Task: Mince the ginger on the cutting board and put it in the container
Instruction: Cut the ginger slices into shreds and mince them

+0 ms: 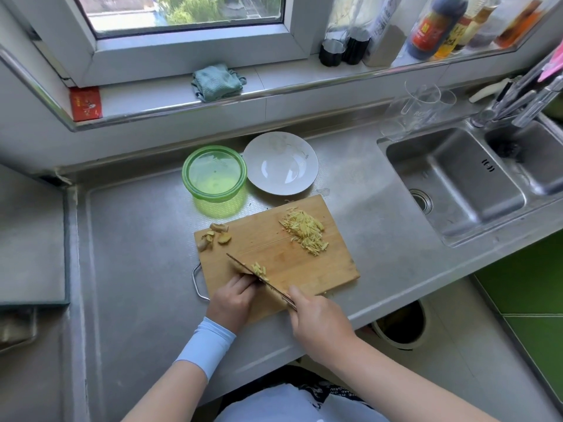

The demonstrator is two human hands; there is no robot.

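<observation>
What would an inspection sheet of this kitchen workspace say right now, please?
Surface: steel counter, cutting board near its front edge.
Job's things: ginger shreds piled on board, fresh slices by blade; green container behind.
Clutter: ginger ends, white plate.
Hands: right hand grips knife; left hand curled beside blade, hold hidden.
Cables: nothing seen.
Surroundings: sink, cloth and bottles on sill.

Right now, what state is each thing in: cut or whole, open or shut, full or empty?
ginger pile, cut into strips, heaped on cutting board.
ginger ends, left in chunks.
knife, gripped by right hand, blade on the board.
left hand, fingers curled beside the blade.
container, lid on.
plate, empty.
sink, empty.
cloth, crumpled.
</observation>
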